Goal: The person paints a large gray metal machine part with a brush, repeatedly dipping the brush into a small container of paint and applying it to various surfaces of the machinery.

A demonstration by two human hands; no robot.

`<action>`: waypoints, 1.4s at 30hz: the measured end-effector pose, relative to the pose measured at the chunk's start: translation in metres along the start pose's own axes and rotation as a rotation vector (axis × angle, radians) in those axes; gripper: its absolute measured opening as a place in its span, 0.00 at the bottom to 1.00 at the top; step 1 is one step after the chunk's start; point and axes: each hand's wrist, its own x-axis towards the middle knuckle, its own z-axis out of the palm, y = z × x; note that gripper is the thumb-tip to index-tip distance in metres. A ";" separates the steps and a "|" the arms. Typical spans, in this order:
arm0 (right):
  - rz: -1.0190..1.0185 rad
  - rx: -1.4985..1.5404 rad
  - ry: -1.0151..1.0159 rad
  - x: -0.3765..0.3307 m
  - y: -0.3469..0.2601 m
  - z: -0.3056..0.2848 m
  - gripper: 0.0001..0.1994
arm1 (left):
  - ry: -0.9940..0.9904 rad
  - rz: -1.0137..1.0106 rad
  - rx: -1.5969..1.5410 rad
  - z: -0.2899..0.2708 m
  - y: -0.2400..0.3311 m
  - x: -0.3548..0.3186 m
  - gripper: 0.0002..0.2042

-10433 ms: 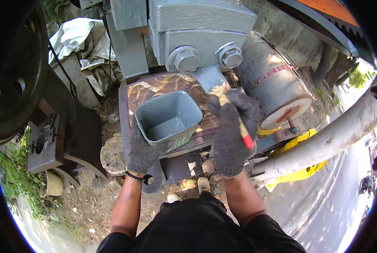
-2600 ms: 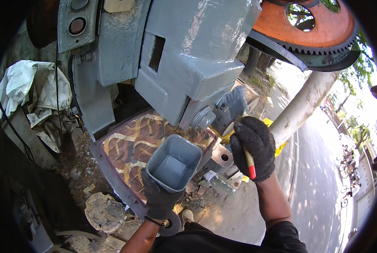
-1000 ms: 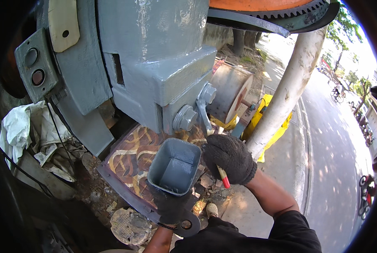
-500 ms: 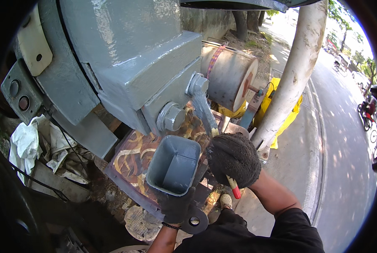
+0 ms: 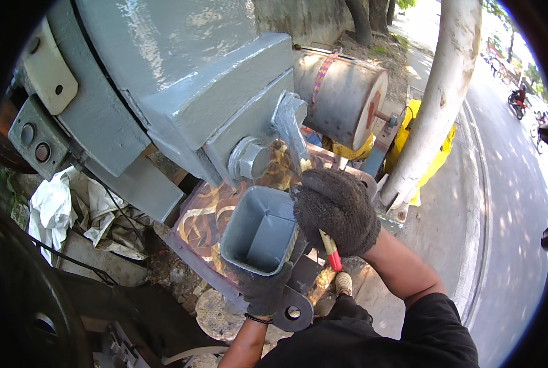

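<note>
My right hand [image 5: 336,211], in a dark work glove, is closed round a paintbrush [image 5: 330,245] with a pale, red-ended handle. Grey paint coats the brush's bristles, which touch the upper bolt [image 5: 290,111] on a grey-painted metal block [image 5: 231,92]. Below it, a second bolt [image 5: 254,161] is also coated grey. My gloved left hand [image 5: 263,293] grips a rectangular plastic tub [image 5: 228,242] from beneath, its inside smeared with grey paint. The tub is tilted toward me, close beside my right hand. The left fingers are partly hidden under the tub.
A patterned brown board [image 5: 194,227] lies beneath the tub. Beyond the block stands a metal drum [image 5: 341,92]. A pale post [image 5: 436,104] and yellow sacks [image 5: 439,156] border the road [image 5: 513,214] at right. White sheeting [image 5: 53,202] lies at left.
My view has shifted, so the scene sits a little differently. The brush has moved up to the side of the upper bolt, and its handle has swung; the tub stays in my left hand.
</note>
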 end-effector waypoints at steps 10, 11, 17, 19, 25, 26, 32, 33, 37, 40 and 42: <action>-0.096 -0.221 0.106 0.007 -0.005 -0.015 0.15 | 0.077 0.003 -0.116 0.003 0.002 -0.002 0.63; -0.103 -0.181 0.095 0.006 -0.002 -0.014 0.16 | 0.076 0.027 -0.070 0.002 0.002 0.000 0.65; 0.035 0.115 0.194 -0.030 0.000 0.008 0.18 | 0.039 -0.012 -0.151 0.002 0.006 0.001 0.65; 0.191 0.123 0.258 -0.048 0.002 0.013 0.17 | 0.034 0.002 -0.048 0.002 0.001 -0.003 0.65; 0.622 0.577 0.554 -0.076 0.025 0.039 0.14 | -0.006 0.092 0.367 0.005 -0.027 -0.009 0.59; 0.489 0.410 0.556 -0.074 0.035 0.043 0.15 | 0.018 0.122 0.315 0.003 -0.028 -0.009 0.57; 0.666 0.956 0.804 -0.032 0.075 0.075 0.14 | 0.126 0.061 0.056 -0.004 0.008 -0.006 0.25; 0.732 1.082 0.859 -0.029 0.080 0.077 0.14 | 0.144 0.121 0.115 -0.007 0.014 -0.004 0.25; 0.540 1.260 0.928 -0.037 0.098 0.083 0.14 | 0.132 0.077 0.114 -0.012 0.028 -0.003 0.25; 0.556 1.406 0.870 -0.054 0.107 0.087 0.16 | 0.123 0.094 0.081 -0.009 0.031 -0.001 0.26; 0.585 1.433 0.783 -0.059 0.117 0.091 0.17 | 0.081 0.005 -0.004 -0.012 0.039 -0.002 0.30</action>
